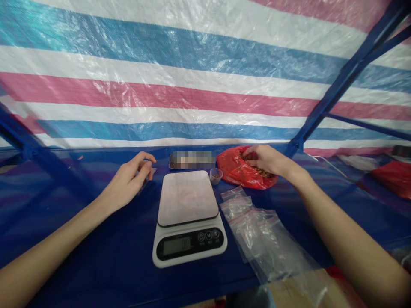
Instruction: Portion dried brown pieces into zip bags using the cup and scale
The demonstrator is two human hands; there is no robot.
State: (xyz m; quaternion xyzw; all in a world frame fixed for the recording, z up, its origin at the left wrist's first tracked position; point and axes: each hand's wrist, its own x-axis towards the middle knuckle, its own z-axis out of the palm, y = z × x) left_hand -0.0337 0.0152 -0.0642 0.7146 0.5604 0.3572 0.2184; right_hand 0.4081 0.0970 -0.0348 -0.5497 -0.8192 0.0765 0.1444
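Note:
My right hand reaches into a red plastic bag of small brown nut-like pieces. Its thumb and fingers close around some of them, and the fingertips are partly hidden. My left hand is over the blue table, left of the scale, with fingers curled around a bit of clear plastic that looks like a small bag, mostly covered by the hand. Between my hands sits a white digital kitchen scale, its plate bare and its display reading 0.0. A small clear cup with a little brown content stands near the scale's far right corner.
Several clear zip bags lie overlapped right of the scale, hanging over the front edge. Behind the scale is a flat, blurred-out object. Blue metal posts and a striped tarp bound the blue table. More red plastic lies far right.

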